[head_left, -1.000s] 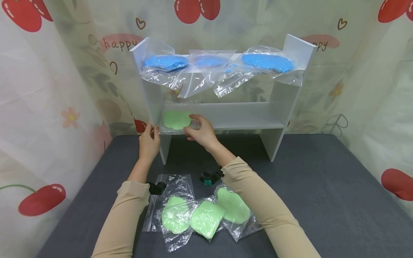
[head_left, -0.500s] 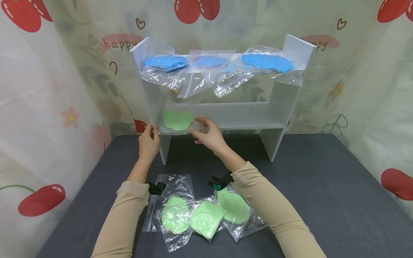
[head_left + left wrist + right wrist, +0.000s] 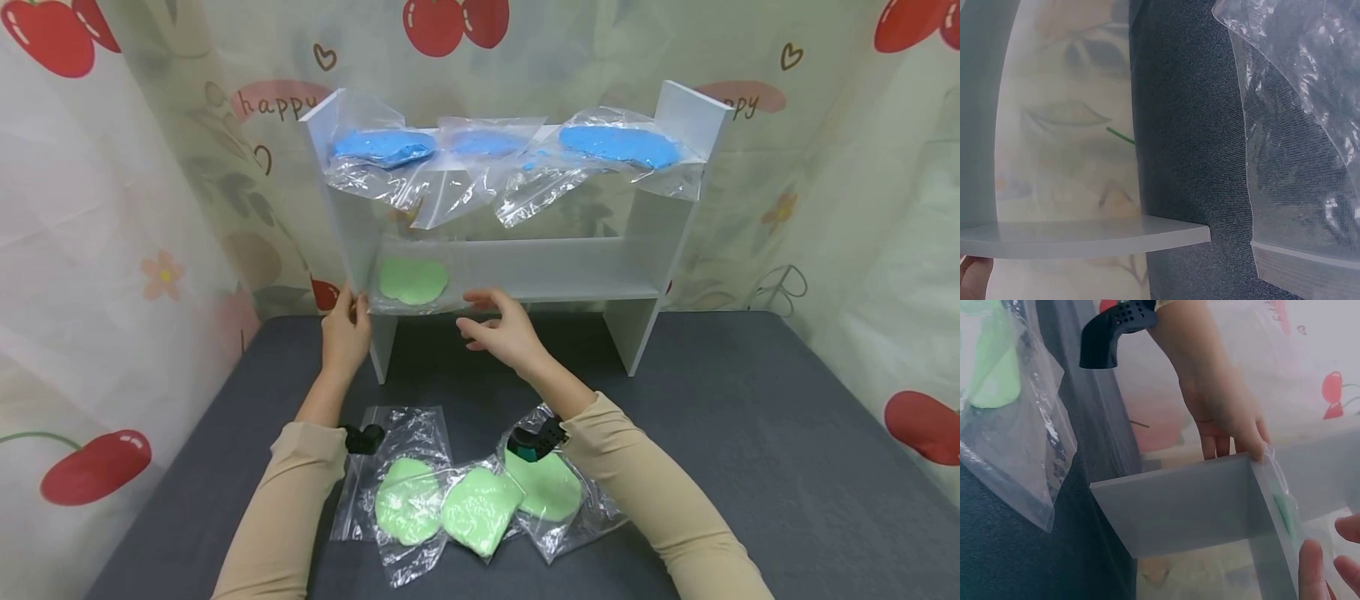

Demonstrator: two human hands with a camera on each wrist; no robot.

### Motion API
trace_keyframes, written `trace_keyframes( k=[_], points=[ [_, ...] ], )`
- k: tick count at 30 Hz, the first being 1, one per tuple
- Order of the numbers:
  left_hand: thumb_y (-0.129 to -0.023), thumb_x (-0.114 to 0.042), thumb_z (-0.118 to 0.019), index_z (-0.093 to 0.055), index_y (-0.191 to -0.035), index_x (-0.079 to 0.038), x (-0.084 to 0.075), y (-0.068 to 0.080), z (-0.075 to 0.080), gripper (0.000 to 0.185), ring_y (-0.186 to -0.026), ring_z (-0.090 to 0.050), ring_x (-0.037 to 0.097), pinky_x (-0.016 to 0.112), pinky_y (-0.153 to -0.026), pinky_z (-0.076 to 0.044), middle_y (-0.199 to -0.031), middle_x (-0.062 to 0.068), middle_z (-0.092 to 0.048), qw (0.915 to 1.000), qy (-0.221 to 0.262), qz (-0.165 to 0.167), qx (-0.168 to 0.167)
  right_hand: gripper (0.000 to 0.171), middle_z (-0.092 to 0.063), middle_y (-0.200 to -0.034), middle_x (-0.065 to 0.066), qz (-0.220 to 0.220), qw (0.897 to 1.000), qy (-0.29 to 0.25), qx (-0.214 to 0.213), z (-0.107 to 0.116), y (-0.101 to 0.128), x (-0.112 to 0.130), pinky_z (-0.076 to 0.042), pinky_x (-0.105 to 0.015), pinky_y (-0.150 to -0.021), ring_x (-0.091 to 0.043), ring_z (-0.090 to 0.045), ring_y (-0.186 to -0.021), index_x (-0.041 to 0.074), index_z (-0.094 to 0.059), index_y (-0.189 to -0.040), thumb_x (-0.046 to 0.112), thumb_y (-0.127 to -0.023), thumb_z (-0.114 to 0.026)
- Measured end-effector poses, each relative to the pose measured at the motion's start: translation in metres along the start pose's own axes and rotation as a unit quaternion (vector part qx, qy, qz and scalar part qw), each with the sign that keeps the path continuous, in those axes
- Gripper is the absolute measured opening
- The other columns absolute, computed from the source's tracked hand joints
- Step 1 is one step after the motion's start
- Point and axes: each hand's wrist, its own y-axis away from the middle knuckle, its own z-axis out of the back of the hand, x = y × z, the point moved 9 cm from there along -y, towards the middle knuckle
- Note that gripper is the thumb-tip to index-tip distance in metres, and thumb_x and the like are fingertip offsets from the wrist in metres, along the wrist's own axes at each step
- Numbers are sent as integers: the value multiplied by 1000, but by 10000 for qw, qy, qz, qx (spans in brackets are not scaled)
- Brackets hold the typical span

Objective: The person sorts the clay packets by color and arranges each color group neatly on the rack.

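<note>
Right grip (image 3: 504,329): thumb and fingers were apart, with nothing held between them, near the front edge of the lower board (image 3: 570,271) of a white shelf unit. From where I stood, contact between a fingertip and the plastic could not be confirmed. Left grip (image 3: 347,333): this was clamped on the front edge of the left side panel (image 3: 356,225), with fingers on the outer face.

The shelved green bag (image 3: 412,281), a clear bag holding a flat light-green piece, lay flat at the left end of the lower board, beside that panel and left of the right grip.

The upper board carried three blue bags (image 3: 386,146), their clear plastic hanging over its front edge. On the dark table (image 3: 750,433), in front of the unit, three further green bags (image 3: 482,508) lay side by side with their plastic overlapping. A black wrist device (image 3: 536,442) partly covered the rightmost.
</note>
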Motion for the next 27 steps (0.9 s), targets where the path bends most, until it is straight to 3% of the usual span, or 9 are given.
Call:
trace_keyframes(
  k=[7, 14, 19, 27],
  points=[
    [-99, -18, -41, -45, -135, -8, 0, 0, -1, 38, -115, -57, 38, 51, -86, -51, -126, 23, -57, 10000, 46, -6, -5, 39, -51, -122, -17, -48, 9996, 153, 218, 3, 15, -5, -57, -32, -77, -31, -64, -94, 11, -50, -128, 15, -90, -60],
    [-99, -19, -42, -46, -135, -8, 1, 0, 0, 38, -115, -57, 38, 50, -87, -51, -126, 23, -58, 10000, 70, -7, -30, 36, -55, -117, -16, -60, 9988, 269, 402, 6, 28, -10, -56, -35, -78, -38, -62, -96, 10, -53, -125, 14, -90, -61],
    [-99, -18, -41, -46, -135, -8, 1, 0, 0, 38, -116, -57, 38, 50, -88, -51, -127, 23, -58, 10000, 76, -26, -20, 36, -56, -116, -17, -34, 9980, 380, 500, 7, 35, -14, -56, -35, -78, -31, -65, -92, 9, -53, -125, 14, -90, -61],
    [-99, -18, -42, -47, -134, -7, 0, 0, -1, 37, -116, -57, 38, 50, -89, -50, -126, 23, -58, 9999, 104, -55, -32, 39, -58, -110, -15, 33, 9917, 627, 1121, 6, 49, -25, -55, -37, -82, -23, -65, -91, 9, -52, -127, 16, -90, -61]
  ],
)
